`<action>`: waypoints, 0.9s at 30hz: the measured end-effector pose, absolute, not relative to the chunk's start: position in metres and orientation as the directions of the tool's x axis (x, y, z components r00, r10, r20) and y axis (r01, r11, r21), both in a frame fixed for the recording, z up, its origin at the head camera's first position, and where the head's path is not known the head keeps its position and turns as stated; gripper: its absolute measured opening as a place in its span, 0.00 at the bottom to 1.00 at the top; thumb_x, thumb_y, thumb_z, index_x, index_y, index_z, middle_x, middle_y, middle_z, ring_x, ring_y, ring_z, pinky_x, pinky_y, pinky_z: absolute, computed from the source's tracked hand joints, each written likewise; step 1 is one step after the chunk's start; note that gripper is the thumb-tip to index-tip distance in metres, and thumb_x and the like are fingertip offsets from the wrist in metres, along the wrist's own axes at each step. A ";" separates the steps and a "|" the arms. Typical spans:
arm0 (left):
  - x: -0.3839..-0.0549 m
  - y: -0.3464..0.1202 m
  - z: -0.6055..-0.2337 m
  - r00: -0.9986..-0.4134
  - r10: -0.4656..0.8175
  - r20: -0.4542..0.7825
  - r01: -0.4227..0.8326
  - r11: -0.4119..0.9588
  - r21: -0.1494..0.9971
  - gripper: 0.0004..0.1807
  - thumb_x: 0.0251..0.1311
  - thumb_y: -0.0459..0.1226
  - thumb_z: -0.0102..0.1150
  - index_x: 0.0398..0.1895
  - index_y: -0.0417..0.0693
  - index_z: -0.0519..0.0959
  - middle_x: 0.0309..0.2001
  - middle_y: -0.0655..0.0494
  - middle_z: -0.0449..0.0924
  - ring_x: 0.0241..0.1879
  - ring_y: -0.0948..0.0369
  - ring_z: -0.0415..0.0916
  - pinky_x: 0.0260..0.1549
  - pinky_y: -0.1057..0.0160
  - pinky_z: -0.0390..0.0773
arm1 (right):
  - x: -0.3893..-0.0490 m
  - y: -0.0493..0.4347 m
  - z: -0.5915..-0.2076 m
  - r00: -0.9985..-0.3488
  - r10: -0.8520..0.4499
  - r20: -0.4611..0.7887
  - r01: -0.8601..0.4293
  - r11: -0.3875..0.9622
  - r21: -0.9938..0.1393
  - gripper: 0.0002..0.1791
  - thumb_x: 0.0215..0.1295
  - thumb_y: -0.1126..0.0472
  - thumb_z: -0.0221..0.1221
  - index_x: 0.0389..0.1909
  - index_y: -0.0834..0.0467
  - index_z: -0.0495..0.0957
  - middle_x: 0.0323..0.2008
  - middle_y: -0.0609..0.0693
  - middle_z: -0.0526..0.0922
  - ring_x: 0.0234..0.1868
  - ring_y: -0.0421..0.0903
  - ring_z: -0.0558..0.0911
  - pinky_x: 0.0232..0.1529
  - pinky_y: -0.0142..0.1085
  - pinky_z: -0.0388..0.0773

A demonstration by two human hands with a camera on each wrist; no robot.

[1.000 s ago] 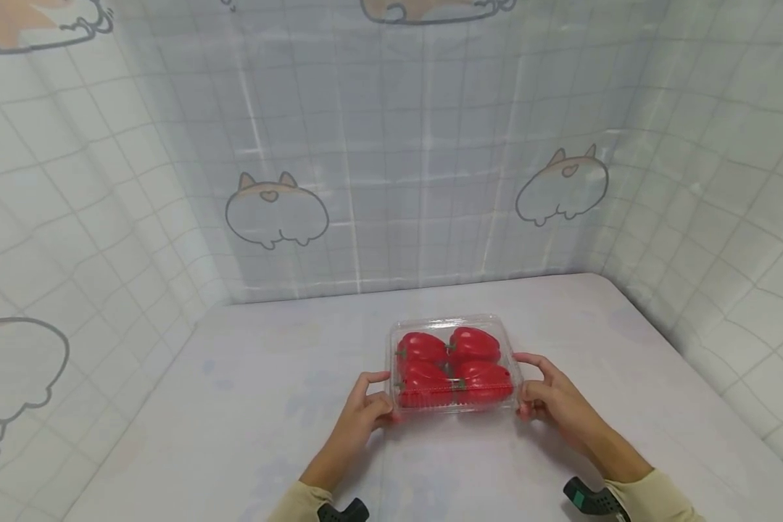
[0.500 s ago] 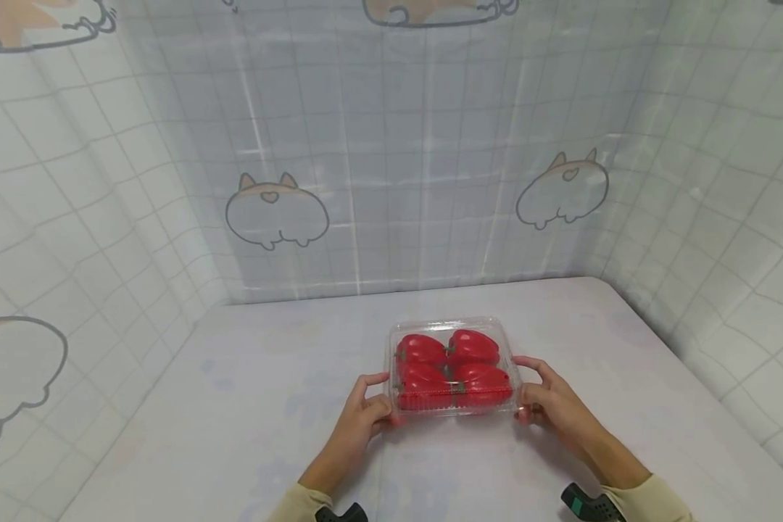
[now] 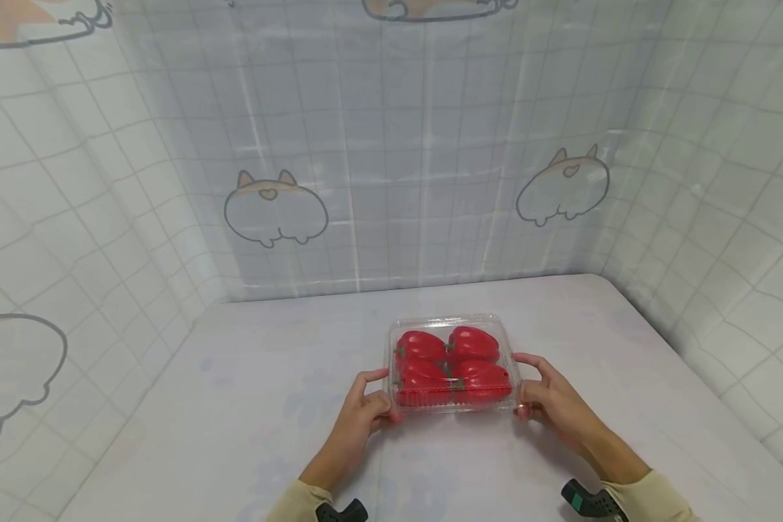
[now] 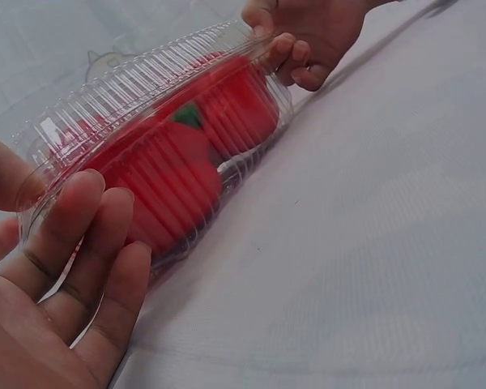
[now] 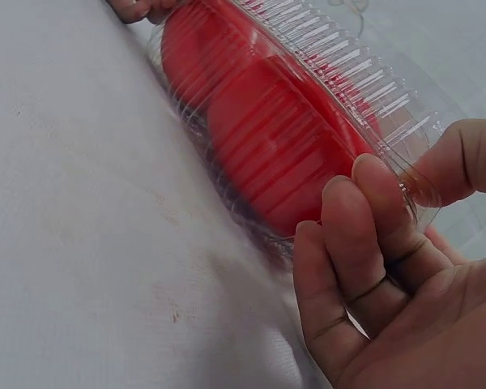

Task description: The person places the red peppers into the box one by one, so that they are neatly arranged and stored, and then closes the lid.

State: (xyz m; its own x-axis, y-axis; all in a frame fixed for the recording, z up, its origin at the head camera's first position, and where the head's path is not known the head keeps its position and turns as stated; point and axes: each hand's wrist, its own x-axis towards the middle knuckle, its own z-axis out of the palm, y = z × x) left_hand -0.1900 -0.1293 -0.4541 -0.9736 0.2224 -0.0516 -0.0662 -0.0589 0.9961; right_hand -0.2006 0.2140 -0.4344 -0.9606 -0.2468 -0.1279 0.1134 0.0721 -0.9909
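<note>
A clear plastic clamshell box (image 3: 440, 322) lies on the table in the head view, its lid down over several red bell peppers (image 3: 473, 344) with green stems. My left hand (image 3: 360, 415) holds its near left corner, thumb and fingers pinching the edge. At the near right corner, my right hand (image 3: 557, 397) pinches the edge in the same way. The left wrist view shows the box's ribbed side (image 4: 138, 93) and the left fingers (image 4: 101, 235) against it. In the right wrist view, the right thumb (image 5: 454, 166) and fingers bracket the rim. Fingertips beneath the box are partly hidden.
The table wears a pale cloth (image 3: 248, 406) with faint blue patches. Behind it and along both sides hang grid-patterned sheets (image 3: 391, 181) with cartoon animal drawings. A dark band with a camera mount (image 3: 590, 500) sits at the right sleeve.
</note>
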 end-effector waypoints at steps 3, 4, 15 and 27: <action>-0.190 -0.130 -0.454 -0.974 0.223 -0.046 -0.058 -0.049 0.997 0.30 0.65 0.29 0.48 0.71 0.41 0.58 0.33 0.49 0.78 0.38 0.53 0.80 0.46 0.58 0.81 | -0.201 0.214 -0.435 -0.958 -0.258 -0.121 0.109 0.059 -0.992 0.39 0.65 0.67 0.52 0.75 0.59 0.48 0.27 0.54 0.78 0.29 0.48 0.78 0.40 0.37 0.82; -0.190 -0.131 -0.454 -0.974 0.224 -0.046 -0.057 -0.044 0.997 0.30 0.66 0.29 0.48 0.71 0.42 0.58 0.33 0.48 0.78 0.39 0.53 0.80 0.47 0.57 0.81 | -0.201 0.214 -0.436 -0.957 -0.265 -0.120 0.109 0.055 -0.993 0.39 0.65 0.67 0.52 0.75 0.59 0.48 0.27 0.53 0.78 0.29 0.48 0.78 0.41 0.37 0.82; -0.193 -0.133 -0.454 -0.973 0.228 -0.033 -0.040 -0.026 0.999 0.30 0.66 0.30 0.47 0.71 0.41 0.58 0.35 0.46 0.79 0.40 0.52 0.81 0.47 0.56 0.81 | -0.203 0.207 -0.436 -0.972 -0.185 -0.146 0.136 0.066 -0.989 0.40 0.61 0.68 0.53 0.75 0.56 0.51 0.26 0.56 0.77 0.28 0.50 0.78 0.38 0.38 0.82; -0.192 -0.133 -0.457 -0.973 0.228 -0.037 -0.054 -0.070 0.996 0.31 0.65 0.29 0.49 0.72 0.40 0.58 0.34 0.48 0.79 0.39 0.53 0.81 0.46 0.56 0.82 | -0.200 0.223 -0.430 -0.922 -0.378 -0.084 0.064 0.066 -0.996 0.37 0.71 0.70 0.51 0.75 0.64 0.44 0.29 0.54 0.79 0.31 0.46 0.81 0.41 0.37 0.82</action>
State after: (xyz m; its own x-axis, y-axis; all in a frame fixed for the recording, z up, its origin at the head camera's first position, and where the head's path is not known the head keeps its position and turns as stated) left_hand -0.1923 -0.1328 -0.4566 -0.9729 0.2281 -0.0366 -0.0539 -0.0701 0.9961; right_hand -0.2000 0.2229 -0.4295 -0.9222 -0.3775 -0.0842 0.0638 0.0664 -0.9958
